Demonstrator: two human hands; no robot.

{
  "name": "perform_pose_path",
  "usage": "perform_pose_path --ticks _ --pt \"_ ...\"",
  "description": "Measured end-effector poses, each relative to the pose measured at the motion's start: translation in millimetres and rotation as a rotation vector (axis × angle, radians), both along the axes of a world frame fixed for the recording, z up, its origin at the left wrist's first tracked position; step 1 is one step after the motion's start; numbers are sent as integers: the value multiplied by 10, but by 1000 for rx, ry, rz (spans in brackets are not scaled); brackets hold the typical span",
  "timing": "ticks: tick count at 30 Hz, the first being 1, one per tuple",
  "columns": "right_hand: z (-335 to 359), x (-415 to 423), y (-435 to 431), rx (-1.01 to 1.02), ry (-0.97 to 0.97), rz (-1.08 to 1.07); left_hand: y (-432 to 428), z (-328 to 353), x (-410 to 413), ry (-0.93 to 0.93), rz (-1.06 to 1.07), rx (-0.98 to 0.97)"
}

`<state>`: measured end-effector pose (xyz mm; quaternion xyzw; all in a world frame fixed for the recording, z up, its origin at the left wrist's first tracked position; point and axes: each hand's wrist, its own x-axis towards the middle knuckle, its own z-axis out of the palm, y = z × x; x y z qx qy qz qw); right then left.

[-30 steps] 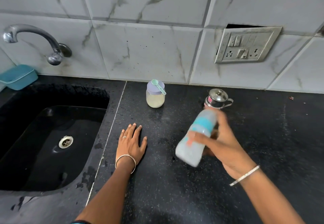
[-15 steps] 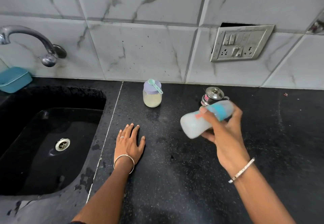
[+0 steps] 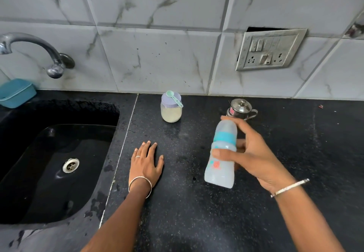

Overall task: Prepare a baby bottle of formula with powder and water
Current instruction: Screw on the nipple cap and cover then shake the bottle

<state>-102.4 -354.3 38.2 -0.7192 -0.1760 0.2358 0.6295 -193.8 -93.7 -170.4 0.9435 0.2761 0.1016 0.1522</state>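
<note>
My right hand [image 3: 254, 155] grips a capped baby bottle [image 3: 221, 165] with a teal ring, held nearly upright above the black counter [image 3: 197, 212]; milky liquid shows in its lower part. My left hand [image 3: 145, 163] rests flat on the counter, fingers straight, holding nothing. At the back stands a clear jar of pale powder [image 3: 171, 110] with a lilac lid, and a small green scoop [image 3: 174, 98] lies on that lid. A small steel pot with a lid [image 3: 241, 110] stands just behind the bottle.
A black sink [image 3: 59, 163] with a steel drain fills the left side, a tap [image 3: 33, 48] above it. A teal plastic tub [image 3: 15, 92] sits at the sink's far left corner. A switch and socket plate [image 3: 269, 49] hangs on the tiled wall.
The bottle swung from tilted low, to lying sideways higher up, and now back to nearly upright and lower, as in shaking. My left hand stayed flat on the counter.
</note>
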Motion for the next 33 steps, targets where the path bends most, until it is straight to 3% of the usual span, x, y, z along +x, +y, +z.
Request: perform_pose_path --ticks 4,5,8,9,13,14,17,22,26,30,31,33 --pt "-113 -25 70 361 86 -337 1 -6 6 -1 1 8" --pt "-188 -27 77 340 49 -331 0 -4 6 -3 0 6" --pt "-169 -75 55 22 -25 4 0 -7 8 -11 8 -2" --pt "-166 -72 42 -12 -15 29 -3 -4 4 -10 8 -3" --pt "-186 -112 128 292 120 -313 -8 4 -3 -1 5 1" --pt "-205 -126 129 277 127 -311 -5 4 -2 -1 4 1" --pt "-142 -133 73 34 153 -36 -1 -5 2 0 5 -3" --pt "-195 -94 98 260 148 -305 1 -16 -2 4 1 2" --pt "-159 -58 8 -38 129 -7 4 -26 -2 -15 3 -5" --pt "-257 16 33 237 194 -378 -6 -10 -2 -22 5 -5" --pt "-276 10 44 245 192 -380 -2 -9 -6 -20 5 -5" --pt "-256 13 13 95 148 -188 3 -7 -9 -17 7 -7"
